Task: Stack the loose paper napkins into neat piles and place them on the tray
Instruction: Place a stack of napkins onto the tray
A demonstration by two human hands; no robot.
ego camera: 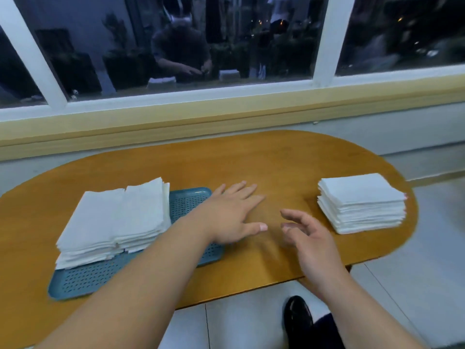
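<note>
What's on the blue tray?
Two white napkin piles side by side on the tray's left part; the left forearm crosses its right part. Tray surface beneath the piles is covered.

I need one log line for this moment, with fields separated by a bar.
left hand: open, empty | right hand: open, empty | tray: two napkin piles | table: third napkin pile, right side, off tray

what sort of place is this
Probably a cafe or canteen, though I can't be sure: an oval wooden table against a big window, dark outside, and bulk napkin piles on a blue perforated tray and on the table.
</note>
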